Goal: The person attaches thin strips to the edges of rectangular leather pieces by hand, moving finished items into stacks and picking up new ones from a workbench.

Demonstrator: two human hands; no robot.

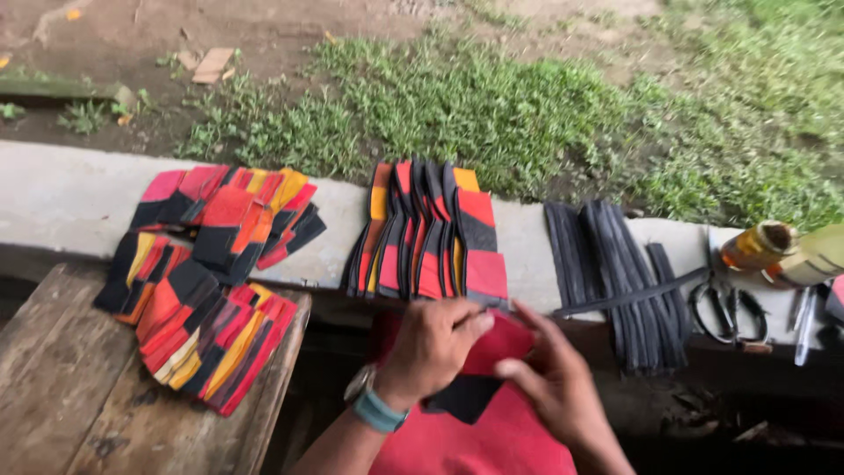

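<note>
Both hands, left hand (pixel 432 341) & right hand (pixel 554 380), pinching red/black fabric piece (pixel 492 352). Prob light, floppy; grip by edges near ledge (pixel 61 198) front.

Scissors (pixel 726 310), black strips (pixel 615 264), amber jar (pixel 758 246)

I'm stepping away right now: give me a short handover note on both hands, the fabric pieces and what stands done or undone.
Left hand: gripping the red fabric piece from above.
Right hand: fingers on the same piece's right edge; a black piece hangs beneath.
Done: a loose heap of red, black and yellow pieces lies on the ledge and wooden bench; a neat row stands on the concrete ledge.
Left: black strips lie unused; scissors beside them.
</note>
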